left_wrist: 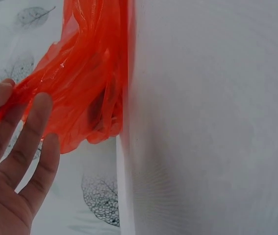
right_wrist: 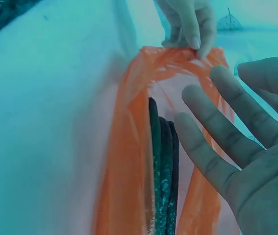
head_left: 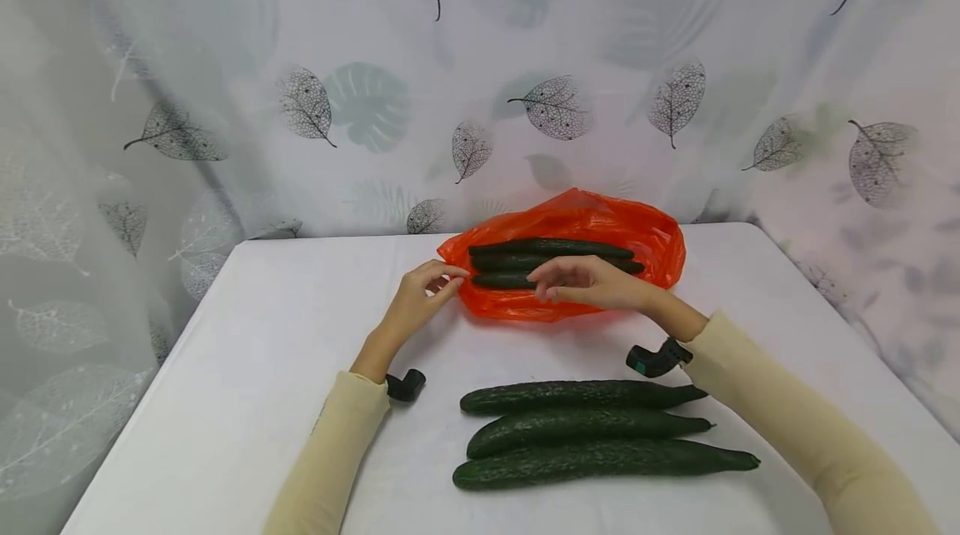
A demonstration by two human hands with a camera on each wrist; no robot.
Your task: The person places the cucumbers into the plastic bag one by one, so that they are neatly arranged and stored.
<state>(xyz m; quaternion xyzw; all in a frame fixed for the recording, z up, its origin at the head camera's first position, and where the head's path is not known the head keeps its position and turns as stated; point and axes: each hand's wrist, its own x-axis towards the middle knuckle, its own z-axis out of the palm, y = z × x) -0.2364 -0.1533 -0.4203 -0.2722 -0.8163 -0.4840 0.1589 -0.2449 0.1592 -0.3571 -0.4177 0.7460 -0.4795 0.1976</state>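
An orange-red plastic bag (head_left: 570,214) lies spread at the back of the table, its mouth facing up. Inside it three dark green cucumbers (head_left: 551,248) lie side by side. At the bag's left end my left hand (head_left: 420,293) pinches the rim between thumb and index finger; in the left wrist view the plastic (left_wrist: 87,73) is drawn toward those fingertips. My right hand (head_left: 592,283) hovers over the right part of the cucumbers, hiding some of the nearest one. Its fingers (right_wrist: 207,137) are spread and loosely bent, with nothing held, in the right wrist view.
Three longer cucumbers (head_left: 588,428) lie roughly parallel near the front of the white table (head_left: 247,368), right of centre. Black wrist mounts (head_left: 657,358) sit at both cuffs. A leaf-patterned curtain (head_left: 480,85) hangs behind the table.
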